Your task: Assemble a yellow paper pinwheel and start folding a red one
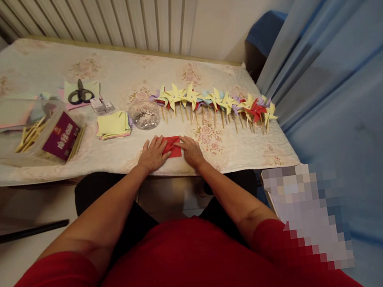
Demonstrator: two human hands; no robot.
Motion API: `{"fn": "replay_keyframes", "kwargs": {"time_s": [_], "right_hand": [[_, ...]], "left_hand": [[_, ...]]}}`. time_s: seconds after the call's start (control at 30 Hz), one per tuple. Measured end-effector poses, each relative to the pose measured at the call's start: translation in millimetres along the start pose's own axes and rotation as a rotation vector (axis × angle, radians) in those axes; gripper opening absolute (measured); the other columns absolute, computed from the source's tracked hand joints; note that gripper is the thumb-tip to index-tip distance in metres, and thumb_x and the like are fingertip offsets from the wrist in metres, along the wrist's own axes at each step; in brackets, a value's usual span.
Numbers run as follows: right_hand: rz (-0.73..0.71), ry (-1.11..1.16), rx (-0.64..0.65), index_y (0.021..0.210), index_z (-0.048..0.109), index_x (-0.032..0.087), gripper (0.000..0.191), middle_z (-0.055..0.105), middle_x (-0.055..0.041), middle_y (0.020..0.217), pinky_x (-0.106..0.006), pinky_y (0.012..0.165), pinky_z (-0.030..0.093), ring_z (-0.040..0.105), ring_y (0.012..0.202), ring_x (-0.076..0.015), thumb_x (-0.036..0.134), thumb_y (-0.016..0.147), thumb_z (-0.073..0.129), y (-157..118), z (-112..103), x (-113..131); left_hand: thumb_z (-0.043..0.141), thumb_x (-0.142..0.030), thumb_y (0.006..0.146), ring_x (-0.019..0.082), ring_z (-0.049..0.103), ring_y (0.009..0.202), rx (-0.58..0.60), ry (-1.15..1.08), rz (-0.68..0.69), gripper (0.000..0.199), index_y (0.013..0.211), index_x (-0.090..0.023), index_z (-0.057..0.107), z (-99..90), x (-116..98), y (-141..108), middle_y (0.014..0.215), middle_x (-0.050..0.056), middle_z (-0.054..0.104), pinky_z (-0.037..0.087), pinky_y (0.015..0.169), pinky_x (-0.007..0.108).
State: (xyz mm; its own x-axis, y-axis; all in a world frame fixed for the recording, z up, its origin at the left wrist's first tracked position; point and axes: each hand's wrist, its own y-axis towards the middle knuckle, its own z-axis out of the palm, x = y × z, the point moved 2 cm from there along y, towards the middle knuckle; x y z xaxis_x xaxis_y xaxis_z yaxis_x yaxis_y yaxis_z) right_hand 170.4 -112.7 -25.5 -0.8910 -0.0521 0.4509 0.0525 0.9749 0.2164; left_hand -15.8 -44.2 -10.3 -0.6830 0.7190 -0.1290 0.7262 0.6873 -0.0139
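A small red paper square (pixel 176 151) lies on the table near its front edge, with fold lines or a folded flap across it. My left hand (pixel 153 155) rests flat over the paper's left side, fingers spread. From the right, my right hand (pixel 191 151) touches the paper's upper right part with stretched fingertips. Just beyond my hands sits a round clear dish (pixel 144 115) of small shiny metal pieces. Left of that dish is a stack of coloured paper squares (pixel 113 125), yellow on top.
Finished paper pinwheels (pixel 227 103) on sticks lie in a row at right. A clear box (pixel 60 137) with wooden sticks stands at left. Black-handled scissors (pixel 81 96) lie on paper behind small white boxes (pixel 102 106). A blue curtain (pixel 337 68) hangs at right.
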Motion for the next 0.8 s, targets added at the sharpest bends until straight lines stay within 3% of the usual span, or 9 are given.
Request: {"fn": "replay_keyframes", "kwargs": {"time_s": [0.23, 0.43, 0.8], "right_hand": [[-0.083, 0.197, -0.127, 0.1, 0.078, 0.022, 0.045, 0.063, -0.0068, 0.138, -0.04, 0.115, 0.042, 0.055, 0.131, -0.0202, 0.0, 0.088, 0.041, -15, 0, -23], [-0.208, 0.2, -0.1, 0.101, 0.078, 0.024, 0.046, 0.061, -0.0054, 0.141, -0.042, 0.117, 0.04, 0.051, 0.134, -0.0202, -0.002, 0.082, 0.045, -32, -2, -29], [-0.23, 0.082, -0.047, 0.115, 0.076, 0.025, 0.049, 0.058, -0.0075, 0.144, -0.045, 0.117, 0.039, 0.048, 0.137, -0.0225, -0.002, 0.085, 0.048, -35, 1, -24]], "left_hand": [[0.022, -0.042, 0.103, 0.029, 0.018, 0.156, 0.021, -0.033, -0.039, 0.06, 0.155, -0.016, 0.039, 0.8, 0, 1, 0.168, 0.011, 0.027, 0.015, 0.125, 0.053], [0.026, -0.039, 0.103, 0.029, 0.019, 0.156, 0.012, -0.045, -0.036, 0.059, 0.154, -0.015, 0.039, -5.3, -4, -1, 0.168, 0.012, 0.027, 0.016, 0.124, 0.055], [0.026, -0.039, 0.103, 0.029, 0.018, 0.156, 0.024, -0.038, -0.042, 0.058, 0.155, -0.016, 0.039, -7.6, -5, -2, 0.168, 0.012, 0.026, 0.015, 0.125, 0.054]]}}
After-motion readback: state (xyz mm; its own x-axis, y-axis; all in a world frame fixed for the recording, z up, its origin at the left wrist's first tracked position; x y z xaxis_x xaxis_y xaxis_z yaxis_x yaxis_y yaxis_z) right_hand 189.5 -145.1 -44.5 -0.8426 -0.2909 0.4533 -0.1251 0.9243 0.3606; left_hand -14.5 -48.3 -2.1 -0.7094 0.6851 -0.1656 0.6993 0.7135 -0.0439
